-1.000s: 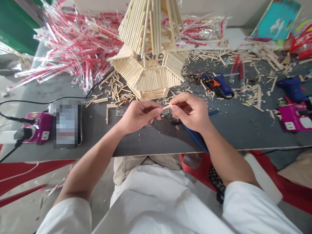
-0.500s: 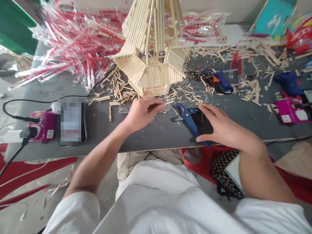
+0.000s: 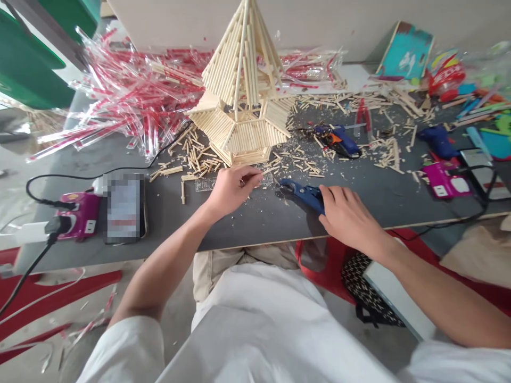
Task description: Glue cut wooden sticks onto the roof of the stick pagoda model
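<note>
My left hand (image 3: 233, 190) is closed in a pinch on a short wooden stick (image 3: 266, 171), held just above the table in front of the pagoda-like stick model (image 3: 251, 135). Under its fingers lies a clear plastic ruler (image 3: 204, 184), partly hidden. To the right, my right hand (image 3: 347, 215) is wrapped round the handles of a blue hand cutter (image 3: 305, 196). The cutter's jaw end points left toward the stick, with a gap between them. My palm hides most of the handle ends.
Cut stick pieces (image 3: 199, 151) litter the grey table (image 3: 263, 223). Red-and-clear plastic wrappers (image 3: 139, 90) heap up behind at left. A phone (image 3: 124, 208) and a purple power adapter (image 3: 82, 215) lie left. Blue glue guns (image 3: 345, 142) and another purple adapter (image 3: 445, 181) lie right.
My right hand has closed on the cutter, whose handles stood apart before and now lie together. My left hand keeps its pinch on the stick. The whole view has shifted slightly.
</note>
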Demonstrator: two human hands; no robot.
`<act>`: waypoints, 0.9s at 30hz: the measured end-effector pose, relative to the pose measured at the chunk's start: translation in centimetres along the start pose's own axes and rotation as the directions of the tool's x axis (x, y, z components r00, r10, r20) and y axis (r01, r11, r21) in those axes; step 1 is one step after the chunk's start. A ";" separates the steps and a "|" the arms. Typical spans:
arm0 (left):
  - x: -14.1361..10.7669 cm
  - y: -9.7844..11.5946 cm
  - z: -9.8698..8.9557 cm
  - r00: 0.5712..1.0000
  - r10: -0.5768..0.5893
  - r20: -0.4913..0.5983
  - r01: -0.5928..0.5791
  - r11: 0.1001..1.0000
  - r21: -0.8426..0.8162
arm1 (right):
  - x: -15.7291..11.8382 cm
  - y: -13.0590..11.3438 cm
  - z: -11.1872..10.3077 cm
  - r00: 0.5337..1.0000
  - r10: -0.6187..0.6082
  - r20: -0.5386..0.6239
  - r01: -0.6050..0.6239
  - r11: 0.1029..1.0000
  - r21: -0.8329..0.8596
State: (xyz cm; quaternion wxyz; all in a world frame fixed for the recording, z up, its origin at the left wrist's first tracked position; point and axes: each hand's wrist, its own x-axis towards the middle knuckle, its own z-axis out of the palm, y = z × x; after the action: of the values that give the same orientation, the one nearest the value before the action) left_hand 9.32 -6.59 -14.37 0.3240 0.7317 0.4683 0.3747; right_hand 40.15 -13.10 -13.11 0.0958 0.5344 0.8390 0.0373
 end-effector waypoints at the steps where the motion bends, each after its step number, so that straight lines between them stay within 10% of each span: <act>1: 0.0 0.0 0.0 1.000 0.002 -0.005 -0.002 1.000 0.004 | 0.2 0.0 -0.2 1.000 0.016 0.015 -0.017 0.999 0.042; 7: -0.1 0.5 0.0 0.999 0.035 -0.027 -0.035 0.999 -0.012 | 1.6 -0.8 -2.1 0.975 0.070 0.210 -0.195 0.717 0.669; 13: -0.3 0.9 0.1 0.997 0.069 -0.044 -0.068 0.997 0.028 | 2.8 -4.6 -2.9 0.991 0.081 0.106 -0.132 0.484 0.865; 27: -0.5 1.1 -0.3 0.965 0.231 -0.125 -0.205 0.960 0.193 | 2.5 -6.7 -3.8 0.980 0.167 0.107 -0.179 0.508 0.842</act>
State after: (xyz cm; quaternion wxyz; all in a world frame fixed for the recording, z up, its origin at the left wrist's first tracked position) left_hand 9.38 -7.40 -13.47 0.1787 0.7754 0.4388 0.4175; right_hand 32.40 -13.51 -10.83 -0.1748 0.5943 0.6929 -0.3688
